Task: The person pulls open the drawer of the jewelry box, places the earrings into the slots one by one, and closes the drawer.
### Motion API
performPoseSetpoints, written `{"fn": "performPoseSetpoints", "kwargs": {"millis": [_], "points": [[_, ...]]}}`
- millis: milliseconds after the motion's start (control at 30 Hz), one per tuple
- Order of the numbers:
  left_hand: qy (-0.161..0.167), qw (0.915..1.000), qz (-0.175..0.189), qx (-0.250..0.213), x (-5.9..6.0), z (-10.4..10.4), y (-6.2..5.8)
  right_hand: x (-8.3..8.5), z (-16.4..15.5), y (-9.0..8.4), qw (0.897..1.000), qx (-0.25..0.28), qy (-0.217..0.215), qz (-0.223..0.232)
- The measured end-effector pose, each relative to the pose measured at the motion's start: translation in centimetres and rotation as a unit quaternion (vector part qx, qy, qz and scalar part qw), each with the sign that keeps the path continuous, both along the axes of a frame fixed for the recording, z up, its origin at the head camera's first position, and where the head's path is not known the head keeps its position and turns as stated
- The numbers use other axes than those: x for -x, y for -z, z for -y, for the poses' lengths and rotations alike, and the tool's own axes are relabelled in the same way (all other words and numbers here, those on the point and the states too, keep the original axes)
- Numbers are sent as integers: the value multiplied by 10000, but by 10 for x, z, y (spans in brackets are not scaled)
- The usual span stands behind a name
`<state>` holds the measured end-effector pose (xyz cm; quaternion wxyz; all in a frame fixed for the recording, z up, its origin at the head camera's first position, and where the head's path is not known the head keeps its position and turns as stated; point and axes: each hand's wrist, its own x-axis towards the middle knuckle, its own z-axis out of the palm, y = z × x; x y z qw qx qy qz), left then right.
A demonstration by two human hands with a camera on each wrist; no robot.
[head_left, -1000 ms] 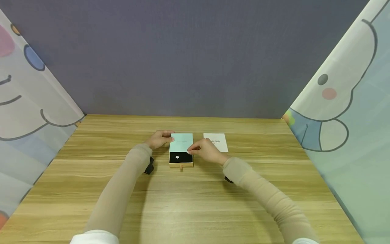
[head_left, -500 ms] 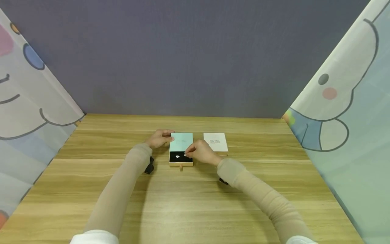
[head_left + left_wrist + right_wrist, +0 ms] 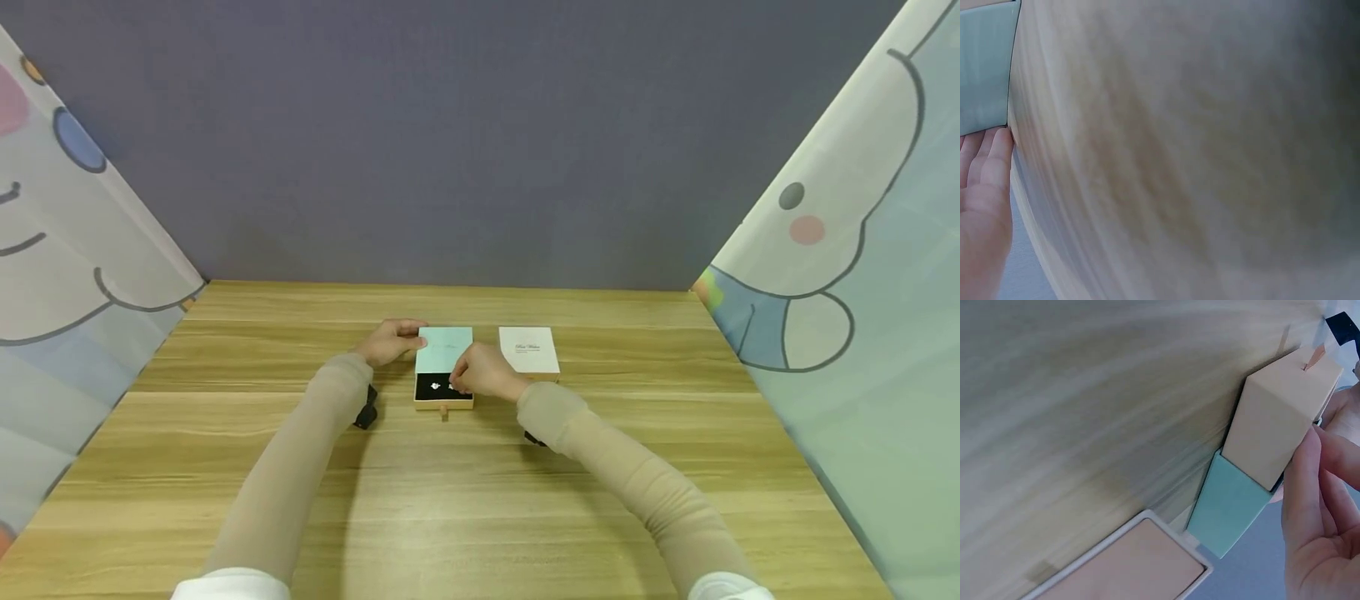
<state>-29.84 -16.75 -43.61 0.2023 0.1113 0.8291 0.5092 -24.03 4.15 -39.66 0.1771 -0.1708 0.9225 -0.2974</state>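
A mint jewelry box [image 3: 444, 348] lies on the wooden table, its tan drawer [image 3: 444, 405] pulled out toward me. Inside the drawer, a small silver earring [image 3: 436, 386] sits on a black pad [image 3: 422, 392]. My left hand [image 3: 387, 342] holds the box by its left side, thumb at the lid's edge and fingers by the back corner. With bent fingers, my right hand [image 3: 483, 369] pinches a second small silver earring [image 3: 452, 386] at the right of the pad. In the right wrist view, its fingertips [image 3: 1310, 440] meet at the drawer's edge and mostly hide that earring.
A white box [image 3: 528, 346] with dark lettering stands to the right of the mint one, just behind my right hand. A grey panel [image 3: 450, 167] closes off the table's far side. Cartoon-printed sheets [image 3: 840, 208] flank the left and right.
My right hand has moved left and slightly down with the second earring, from the drawer's right edge to a spot beside the first. My left hand stays on the box.
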Motion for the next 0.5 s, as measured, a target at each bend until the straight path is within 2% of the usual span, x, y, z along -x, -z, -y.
{"fn": "performPoseSetpoints", "kwargs": {"millis": [200, 267, 500], "points": [[79, 9999, -57, -65, -14, -4, -19, 0, 8, 4, 9980, -596, -30, -213], [83, 9999, -59, -97, -15, -4, -21, 0, 11, 4, 9963, -812, -45, -275], [93, 9998, -185, -55, 0, 2, 1, -2, 14, 1, 9938, -978, -201, -482]]}}
